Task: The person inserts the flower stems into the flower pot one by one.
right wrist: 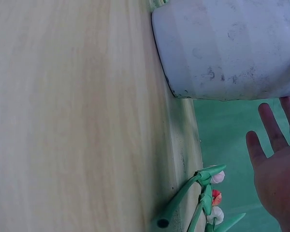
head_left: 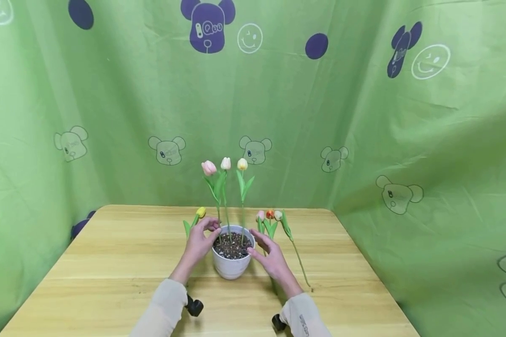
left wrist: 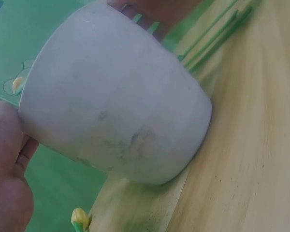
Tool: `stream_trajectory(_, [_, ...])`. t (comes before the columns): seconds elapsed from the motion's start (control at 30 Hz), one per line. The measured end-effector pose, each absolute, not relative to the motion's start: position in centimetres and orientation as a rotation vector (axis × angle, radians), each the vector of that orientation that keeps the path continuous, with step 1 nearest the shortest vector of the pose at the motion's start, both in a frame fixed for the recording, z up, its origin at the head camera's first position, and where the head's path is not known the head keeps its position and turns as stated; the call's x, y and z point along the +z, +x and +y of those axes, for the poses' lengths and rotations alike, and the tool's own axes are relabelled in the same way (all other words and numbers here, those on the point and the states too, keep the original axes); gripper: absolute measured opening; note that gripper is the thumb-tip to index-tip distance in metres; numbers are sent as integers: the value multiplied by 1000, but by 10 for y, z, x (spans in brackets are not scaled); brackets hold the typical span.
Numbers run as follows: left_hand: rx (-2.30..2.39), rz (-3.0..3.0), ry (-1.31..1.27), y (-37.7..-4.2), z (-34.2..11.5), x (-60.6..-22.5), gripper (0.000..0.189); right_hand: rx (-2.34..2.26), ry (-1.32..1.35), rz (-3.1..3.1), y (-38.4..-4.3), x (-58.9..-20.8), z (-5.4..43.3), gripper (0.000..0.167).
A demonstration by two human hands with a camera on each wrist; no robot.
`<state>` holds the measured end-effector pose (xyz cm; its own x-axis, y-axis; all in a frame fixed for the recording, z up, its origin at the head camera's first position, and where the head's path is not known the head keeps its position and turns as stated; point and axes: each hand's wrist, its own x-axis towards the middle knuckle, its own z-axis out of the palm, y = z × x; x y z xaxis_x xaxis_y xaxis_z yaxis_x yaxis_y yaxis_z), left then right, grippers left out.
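A white plant pot (head_left: 231,267) filled with dark soil (head_left: 232,248) stands upright on the table. Three tulips rise from the soil: a pink tulip (head_left: 208,168), a whitish tulip (head_left: 225,163) and a pale yellow tulip (head_left: 242,164). My left hand (head_left: 200,241) is at the pot's left rim, thumb against the edge and fingers loosely bent near the pink tulip's stem. On the opposite side, my right hand (head_left: 271,257) has its thumb and fingers spread around the right rim. The right wrist view shows its fingers (right wrist: 272,126) fairly straight beside the pot (right wrist: 227,53).
A yellow tulip (head_left: 200,212) lies left of the pot. Right of it lie a pink tulip (head_left: 260,215), a red-orange tulip (head_left: 270,214) and a white tulip (head_left: 278,215) with a long stem. Green printed curtains (head_left: 278,93) surround the wooden table (head_left: 122,262).
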<state>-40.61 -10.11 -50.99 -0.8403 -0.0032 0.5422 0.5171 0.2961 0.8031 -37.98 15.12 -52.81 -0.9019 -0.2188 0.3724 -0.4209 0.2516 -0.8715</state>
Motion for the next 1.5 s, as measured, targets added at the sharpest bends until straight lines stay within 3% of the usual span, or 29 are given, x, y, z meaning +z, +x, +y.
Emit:
stream_trajectory(0.97, [-1882, -2067, -281, -413, -98, -505, 42, 1728, 607, -2352, -381, -526, 150, 62])
stream_trajectory(1.5, [-1908, -2063, -271, -410, -124, -509, 36, 1732, 608, -2349, -382, -530, 151, 61])
